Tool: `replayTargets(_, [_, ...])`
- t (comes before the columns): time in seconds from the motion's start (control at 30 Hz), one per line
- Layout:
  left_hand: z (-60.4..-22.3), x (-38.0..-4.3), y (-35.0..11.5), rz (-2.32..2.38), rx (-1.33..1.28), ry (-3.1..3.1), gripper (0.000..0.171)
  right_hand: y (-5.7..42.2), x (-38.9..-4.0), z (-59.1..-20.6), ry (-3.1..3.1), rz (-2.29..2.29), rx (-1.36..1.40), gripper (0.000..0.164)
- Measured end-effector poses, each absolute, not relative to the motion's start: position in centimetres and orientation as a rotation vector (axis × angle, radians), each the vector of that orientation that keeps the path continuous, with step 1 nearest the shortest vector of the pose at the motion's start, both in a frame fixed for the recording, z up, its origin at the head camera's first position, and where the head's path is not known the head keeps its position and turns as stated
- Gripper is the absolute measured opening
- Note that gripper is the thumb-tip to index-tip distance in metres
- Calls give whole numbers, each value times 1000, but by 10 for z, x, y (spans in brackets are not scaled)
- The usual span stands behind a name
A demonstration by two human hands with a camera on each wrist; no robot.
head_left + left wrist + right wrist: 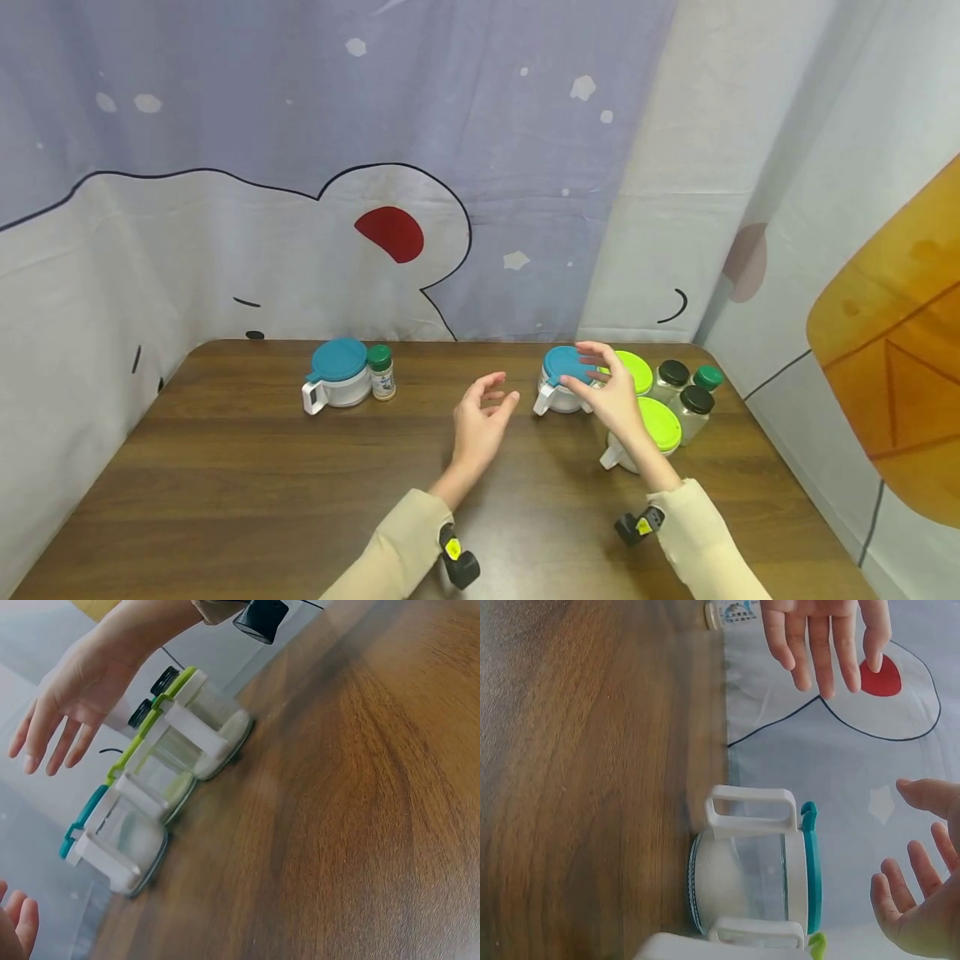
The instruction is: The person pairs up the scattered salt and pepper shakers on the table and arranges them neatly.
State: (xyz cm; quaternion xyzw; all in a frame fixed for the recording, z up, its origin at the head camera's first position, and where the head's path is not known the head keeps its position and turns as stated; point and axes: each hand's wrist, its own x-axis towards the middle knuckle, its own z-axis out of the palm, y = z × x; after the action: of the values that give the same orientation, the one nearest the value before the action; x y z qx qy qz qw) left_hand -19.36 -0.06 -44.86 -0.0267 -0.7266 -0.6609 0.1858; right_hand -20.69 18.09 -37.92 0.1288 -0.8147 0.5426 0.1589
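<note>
My left hand (480,425) hovers above the middle of the table, its fingers loosely bent around nothing. Farther right, my right hand (611,396) is raised over the jars, thumb and fingers spread apart and holding nothing. In the head view it overlaps a glass seasoning jar with a blue lid (564,362) and white handle. The right wrist view puts that jar (761,877) upright on the table, apart from the right hand (922,900). Two similar jars with lime-green lids (660,423) stand beside it; the left wrist view lines up all three.
Behind the lime-lidded jars are two black-lidded jars (696,402) and a green-capped bottle (708,377). At the back left stand another blue-lidded jar (348,390) and a green-capped shaker (382,379). A printed curtain (525,208) hangs along the wooden table's (247,492) back edge.
</note>
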Motion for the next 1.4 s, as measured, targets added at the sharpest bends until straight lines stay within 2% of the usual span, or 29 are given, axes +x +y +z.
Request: replayTargets(1.4, [-454,-188,34,-1916,-99,-2074,34,218,-214,-377,-2253,1579,242,49])
